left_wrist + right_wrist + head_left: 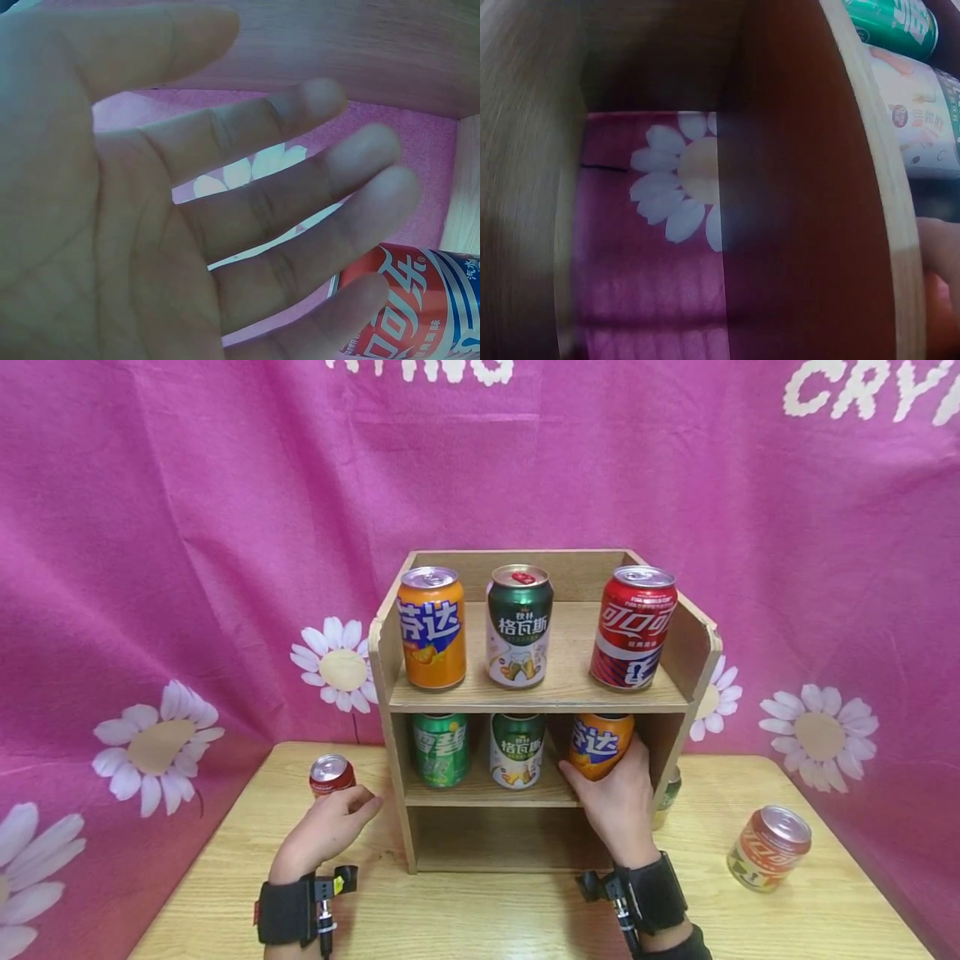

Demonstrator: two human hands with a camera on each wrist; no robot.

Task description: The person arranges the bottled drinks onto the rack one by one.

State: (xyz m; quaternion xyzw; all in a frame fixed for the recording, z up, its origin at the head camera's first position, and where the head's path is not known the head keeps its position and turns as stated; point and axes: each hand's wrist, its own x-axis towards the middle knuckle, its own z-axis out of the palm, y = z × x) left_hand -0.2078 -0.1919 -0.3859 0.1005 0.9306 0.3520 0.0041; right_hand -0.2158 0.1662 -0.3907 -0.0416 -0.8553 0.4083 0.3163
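Shelving, apparently: right hand [621, 797] clasps orange can [597, 745], four o'clock. Left hand [327, 827], eight o'clock, fingers apart. Next likely needs gentle release.

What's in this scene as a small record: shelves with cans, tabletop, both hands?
Rack: light wooden unit, three levels
Top level, left to right: orange metal can; green-and-white metal can; red metal can
Middle level, same order: bright green metal can; second green-and-white can; second orange can
Table: pale wooden top; second red can left of rack; red-and-yellow metal can to the right; greenish can partly hidden by rack
Left hand: fingers spread near second red can; contact unclear
Right hand: fingers curled around second orange can
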